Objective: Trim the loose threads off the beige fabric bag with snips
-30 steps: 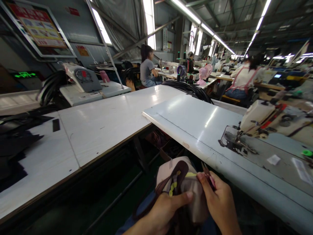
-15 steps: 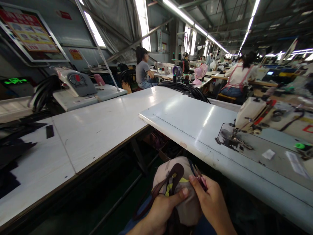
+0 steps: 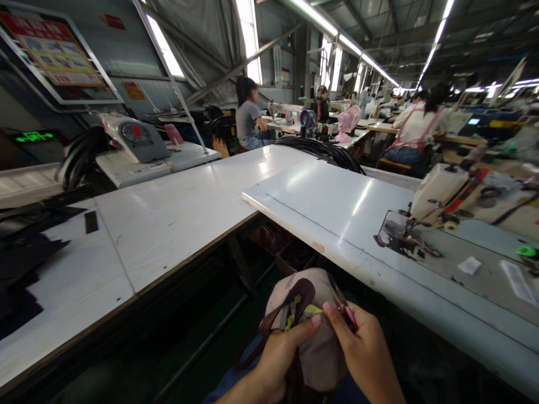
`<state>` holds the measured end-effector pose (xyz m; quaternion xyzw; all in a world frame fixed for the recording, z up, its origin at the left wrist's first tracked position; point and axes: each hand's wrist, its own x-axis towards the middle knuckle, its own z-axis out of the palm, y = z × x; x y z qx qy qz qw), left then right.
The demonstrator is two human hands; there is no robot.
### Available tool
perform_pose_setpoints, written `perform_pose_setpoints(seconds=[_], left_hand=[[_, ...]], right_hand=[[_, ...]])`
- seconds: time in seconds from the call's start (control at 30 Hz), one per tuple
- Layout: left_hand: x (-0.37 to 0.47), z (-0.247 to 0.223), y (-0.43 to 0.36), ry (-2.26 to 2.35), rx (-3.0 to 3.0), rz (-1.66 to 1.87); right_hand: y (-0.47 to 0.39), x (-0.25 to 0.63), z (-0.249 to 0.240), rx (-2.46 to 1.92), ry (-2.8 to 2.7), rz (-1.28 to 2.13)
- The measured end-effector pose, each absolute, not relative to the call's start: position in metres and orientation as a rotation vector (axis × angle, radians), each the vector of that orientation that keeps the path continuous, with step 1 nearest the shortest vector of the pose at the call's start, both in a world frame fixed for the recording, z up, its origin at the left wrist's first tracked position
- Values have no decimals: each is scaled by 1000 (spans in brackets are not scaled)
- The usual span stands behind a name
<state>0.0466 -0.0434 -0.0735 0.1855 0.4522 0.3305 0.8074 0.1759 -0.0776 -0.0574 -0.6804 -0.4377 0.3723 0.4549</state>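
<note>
Fabric bag (image 3: 319,359), or something like it, beige with brown trim, is sitting in the lap (image 3: 229,384). Left hand (image 3: 284,350) has it gripped, thumb on top, fingers hidden. Right hand (image 3: 362,342) is pinched up tight at a yellow strip (image 3: 312,309), pink-handled snips (image 3: 350,318) tucked in it too. Box (image 3: 288,266) under the table (image 3: 311,210) holds dark stuff, too dim to tell.
</note>
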Motion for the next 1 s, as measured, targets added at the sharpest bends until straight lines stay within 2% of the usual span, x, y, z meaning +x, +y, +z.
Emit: perform_pose_setpoints(seconds=[0.1,0.3,0.53,0.87,1.0], left_hand=[[46,-74,-42,961,399,703],[43,-71,-42,1004,402,691],[44,-61,-42,978,496,642],[41,-64,-39,937,604,626],[42,-61,-41,895,589,605]], right_hand=[[-81,180,-60,-1603,-1055,896],[-102,192,-53,-1516,-1207,559],[-110,182,-50,-1529,-1218,680],[-106,201,-51,-1442,-1634,443],[-98,198,-53,-1497,-1553,309]])
